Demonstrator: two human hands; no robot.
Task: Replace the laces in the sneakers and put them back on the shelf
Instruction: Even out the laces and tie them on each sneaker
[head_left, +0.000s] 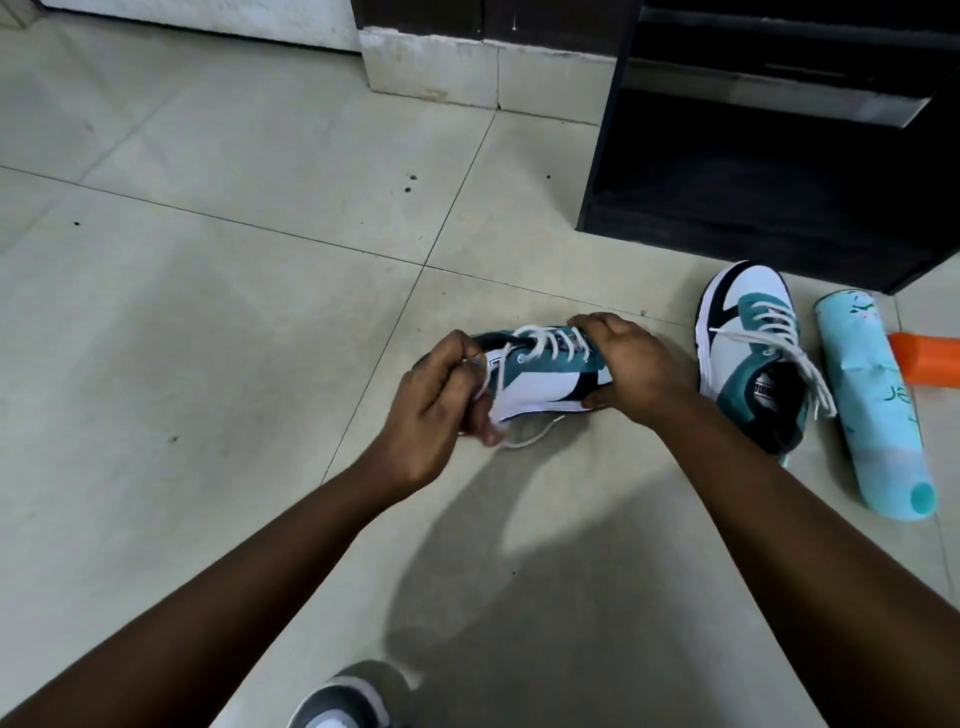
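A teal, white and black sneaker (540, 374) lies on its side, held just above the tiled floor, threaded with a white lace (550, 340). My right hand (623, 364) grips its toe end from above, thumb under the sole. At the heel end, my left hand (436, 410) pinches the loose white lace ends, and one end trails onto the floor below. The matching second sneaker (748, 358) stands upright on the floor to the right, laced, its white lace ends hanging loose over its side.
A dark wooden shelf unit (769, 156) stands at the back right, its lowest compartment open to the floor. A light blue bottle (872, 410) lies beside the second sneaker, with an orange object (930, 364) at the right edge. A grey shoe (353, 696) shows at the bottom.
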